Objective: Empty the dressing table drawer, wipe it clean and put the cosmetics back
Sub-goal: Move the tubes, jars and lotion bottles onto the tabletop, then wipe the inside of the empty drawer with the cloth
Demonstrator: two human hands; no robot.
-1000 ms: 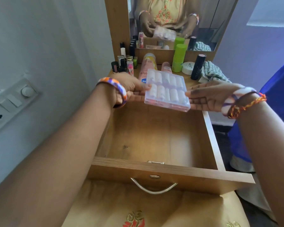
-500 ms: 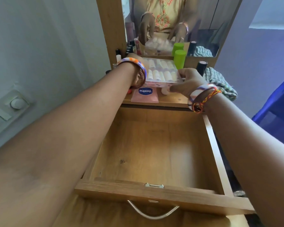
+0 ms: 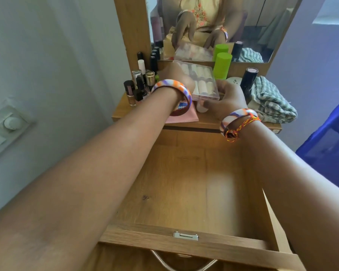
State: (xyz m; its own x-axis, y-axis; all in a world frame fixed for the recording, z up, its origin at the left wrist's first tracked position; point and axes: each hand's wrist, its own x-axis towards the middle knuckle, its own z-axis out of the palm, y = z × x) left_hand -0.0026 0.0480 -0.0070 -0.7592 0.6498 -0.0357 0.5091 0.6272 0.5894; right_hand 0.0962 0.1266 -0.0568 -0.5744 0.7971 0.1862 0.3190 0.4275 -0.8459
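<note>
The wooden drawer (image 3: 192, 245) is pulled out below me and holds nothing. Both hands reach over it to the dressing table top (image 3: 121, 112). My left hand (image 3: 176, 77) and my right hand (image 3: 226, 98) grip a clear plastic box (image 3: 201, 81) of pale cylinders by its two sides, resting on or just above the pink Vaseline tubes (image 3: 184, 116) that lie there. Nail polish bottles (image 3: 139, 87) stand in a cluster to the left of the box. A green bottle (image 3: 221, 65) and a dark tube (image 3: 248, 81) stand behind and to the right.
A checked cloth (image 3: 272, 100) lies bunched at the table's right end. The mirror (image 3: 219, 26) stands right behind the cosmetics. A wall with a switch plate (image 3: 8, 124) is close on the left. Something blue (image 3: 329, 149) is at the right.
Both hands carried the clear box from above the drawer forward onto the table top, over the pink tubes. The view has tilted down toward the drawer.
</note>
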